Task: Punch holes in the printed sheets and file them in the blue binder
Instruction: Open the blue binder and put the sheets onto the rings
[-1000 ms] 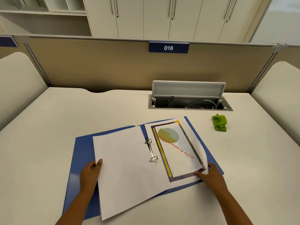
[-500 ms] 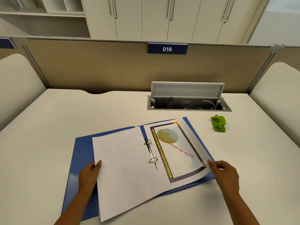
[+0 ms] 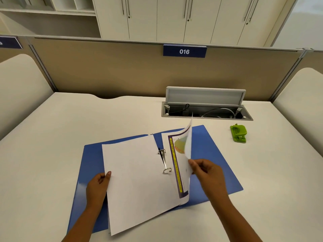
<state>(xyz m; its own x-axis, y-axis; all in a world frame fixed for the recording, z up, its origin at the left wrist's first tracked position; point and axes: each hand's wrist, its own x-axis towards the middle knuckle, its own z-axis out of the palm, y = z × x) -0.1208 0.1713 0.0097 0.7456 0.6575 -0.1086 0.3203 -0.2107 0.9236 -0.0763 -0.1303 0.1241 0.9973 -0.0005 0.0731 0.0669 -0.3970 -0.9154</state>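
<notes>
On blue binder (image 3: pixel 218 159), printed sheet (image 3: pixel 185 154) stands on edge.

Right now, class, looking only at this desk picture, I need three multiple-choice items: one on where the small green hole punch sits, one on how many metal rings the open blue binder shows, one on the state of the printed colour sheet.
1. Where is the small green hole punch?
A. On the binder's left cover
B. On the white desk, right of the binder, near the open cable tray
C. In the left hand

2. How many metal rings show on the open blue binder?
A. One
B. Two
C. Four

3. What is the state of the printed colour sheet?
A. Flat on the desk
C. Crumpled
B. Lifted and curling, pinched by the right hand

Answers: B, it lies apart on bare desk; B, one upper and one lower ring show; B, its edge stands up while the left hand holds the white sheets.
</notes>
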